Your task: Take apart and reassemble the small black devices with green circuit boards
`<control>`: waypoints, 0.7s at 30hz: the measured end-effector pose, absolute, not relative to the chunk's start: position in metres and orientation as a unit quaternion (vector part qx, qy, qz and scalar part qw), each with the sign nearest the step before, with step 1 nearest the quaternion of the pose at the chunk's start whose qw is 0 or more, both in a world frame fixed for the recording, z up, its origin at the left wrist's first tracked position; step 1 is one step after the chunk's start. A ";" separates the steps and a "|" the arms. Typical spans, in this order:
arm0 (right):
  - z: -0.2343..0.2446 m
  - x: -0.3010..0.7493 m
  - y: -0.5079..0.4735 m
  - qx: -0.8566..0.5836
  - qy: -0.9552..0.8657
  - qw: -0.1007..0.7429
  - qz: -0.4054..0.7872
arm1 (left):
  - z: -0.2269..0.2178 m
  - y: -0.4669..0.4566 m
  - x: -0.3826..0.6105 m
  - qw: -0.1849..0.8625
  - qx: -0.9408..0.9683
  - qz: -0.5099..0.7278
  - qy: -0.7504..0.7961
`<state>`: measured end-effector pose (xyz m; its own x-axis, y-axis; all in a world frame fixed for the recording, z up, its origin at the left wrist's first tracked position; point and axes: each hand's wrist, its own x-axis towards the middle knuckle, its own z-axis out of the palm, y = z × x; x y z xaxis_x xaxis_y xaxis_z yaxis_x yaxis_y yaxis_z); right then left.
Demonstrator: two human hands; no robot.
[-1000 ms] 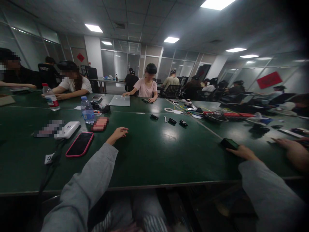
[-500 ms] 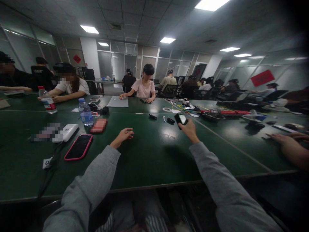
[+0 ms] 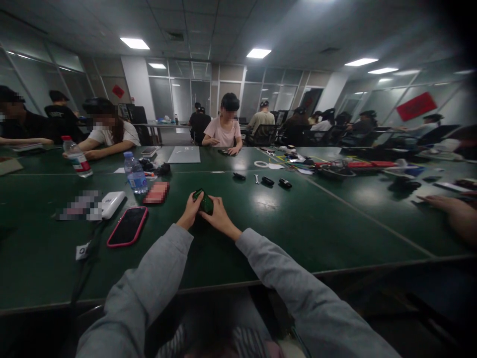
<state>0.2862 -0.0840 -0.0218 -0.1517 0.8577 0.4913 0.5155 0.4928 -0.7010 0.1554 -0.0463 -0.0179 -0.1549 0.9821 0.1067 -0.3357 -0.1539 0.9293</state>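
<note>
a small dark device (image 3: 203,201) is gripped between the left hand (image 3: 189,213) and right hand (image 3: 218,217), just above the green tabletop (image 3: 283,223).

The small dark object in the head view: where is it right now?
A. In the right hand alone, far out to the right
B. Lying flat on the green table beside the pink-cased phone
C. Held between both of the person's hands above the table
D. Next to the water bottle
C: the small dark object sits between the left hand and right hand, both closed on it.
</note>
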 end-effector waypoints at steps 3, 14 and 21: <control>-0.025 0.291 -0.077 -0.463 -0.643 0.506 0.342 | -0.015 -0.047 0.152 0.535 0.407 0.631 0.386; 0.002 0.299 -0.085 -0.328 -0.354 0.471 0.738 | 0.003 -0.059 0.152 0.632 0.402 0.573 0.332; -0.004 0.295 -0.082 -0.329 -0.363 0.500 0.714 | 0.007 -0.063 0.158 0.677 0.351 0.554 0.332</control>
<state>0.2955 -0.0823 -0.0038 -0.2843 0.9527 -0.1075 -0.4752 -0.2375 -0.8472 0.1585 -0.0630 0.0073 0.1646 0.9845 -0.0609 -0.5177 0.1387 0.8442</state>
